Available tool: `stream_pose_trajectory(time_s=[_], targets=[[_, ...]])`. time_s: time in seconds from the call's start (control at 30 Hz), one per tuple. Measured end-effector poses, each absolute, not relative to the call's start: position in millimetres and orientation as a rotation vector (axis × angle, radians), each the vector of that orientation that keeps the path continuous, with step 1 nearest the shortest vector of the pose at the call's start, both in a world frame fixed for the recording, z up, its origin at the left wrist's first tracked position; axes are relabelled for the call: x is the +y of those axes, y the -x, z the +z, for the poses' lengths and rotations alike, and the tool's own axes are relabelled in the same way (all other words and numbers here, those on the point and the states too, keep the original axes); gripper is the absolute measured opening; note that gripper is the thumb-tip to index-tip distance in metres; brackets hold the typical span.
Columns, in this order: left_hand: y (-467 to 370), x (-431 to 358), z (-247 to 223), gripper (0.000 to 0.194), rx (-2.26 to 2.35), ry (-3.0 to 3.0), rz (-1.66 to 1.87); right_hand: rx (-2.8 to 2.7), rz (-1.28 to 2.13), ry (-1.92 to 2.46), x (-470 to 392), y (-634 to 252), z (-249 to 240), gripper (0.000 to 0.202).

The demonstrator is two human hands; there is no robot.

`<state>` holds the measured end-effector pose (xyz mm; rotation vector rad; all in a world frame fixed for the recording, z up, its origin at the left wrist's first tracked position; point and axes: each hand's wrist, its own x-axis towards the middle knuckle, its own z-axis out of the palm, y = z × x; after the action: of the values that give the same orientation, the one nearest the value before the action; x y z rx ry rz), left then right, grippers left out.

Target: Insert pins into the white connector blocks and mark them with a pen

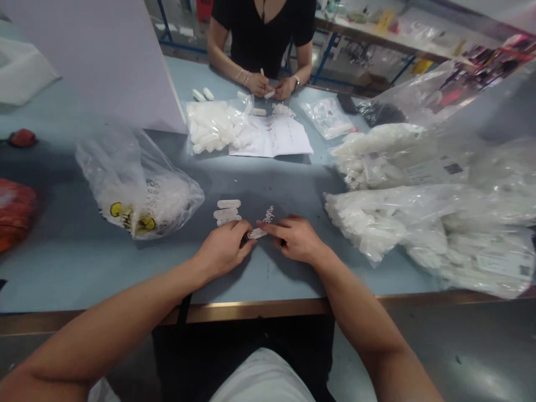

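Observation:
My left hand (223,248) is closed on one end of a small white plastic piece (258,233), long and flat with rounded ends. The index finger of my right hand (296,239) reaches over the same piece at its upper edge; its other fingers curl, and whether they hold anything tiny is hidden. Just beyond the fingers lies a little heap of tiny white bits with dark specks (269,214). Several similar white pieces (227,212) with dark markings lie in a stack beyond my left hand, the nearest partly covered by it.
On the left stands a clear bag of small white parts (167,201). Bulky clear bags (377,218) of white pieces fill the right side. Across the table, a co-worker's hands (270,86) work behind a printed sheet (276,139) and another bag (213,131). A white panel (121,61) rises at left.

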<state>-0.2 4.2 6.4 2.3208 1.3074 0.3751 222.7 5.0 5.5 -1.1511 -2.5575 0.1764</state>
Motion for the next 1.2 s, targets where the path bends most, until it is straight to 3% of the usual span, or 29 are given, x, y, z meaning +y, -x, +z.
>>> stream_pose_trajectory(time_s=[0.3, 0.6, 0.8, 0.97, 1.1, 1.2], targets=[[2, 8, 6, 0.023, 1.264, -2.373, 0.359, -2.397, 0.452, 1.214, 8, -232, 16, 0.034], [10, 6, 5, 0.025, 1.167, -2.726, 0.441, -2.571, 0.467, 1.271, 10, -231, 19, 0.025], [9, 3, 10, 0.033, 1.028, -2.902, 0.274, -2.613, 0.484, 1.306, 9, -228, 17, 0.021], [9, 6, 2, 0.028, 1.102, -2.790, 0.391, -2.644, 0.466, 1.329, 9, -228, 17, 0.021], [12, 11, -4, 0.040, 1.250, -2.679, 0.398, -2.638, 0.481, 1.344, 10, -229, 17, 0.021], [13, 11, -4, 0.031, 1.174, -2.746, 0.389, -2.629, 0.498, 1.332, 10, -229, 17, 0.020]])
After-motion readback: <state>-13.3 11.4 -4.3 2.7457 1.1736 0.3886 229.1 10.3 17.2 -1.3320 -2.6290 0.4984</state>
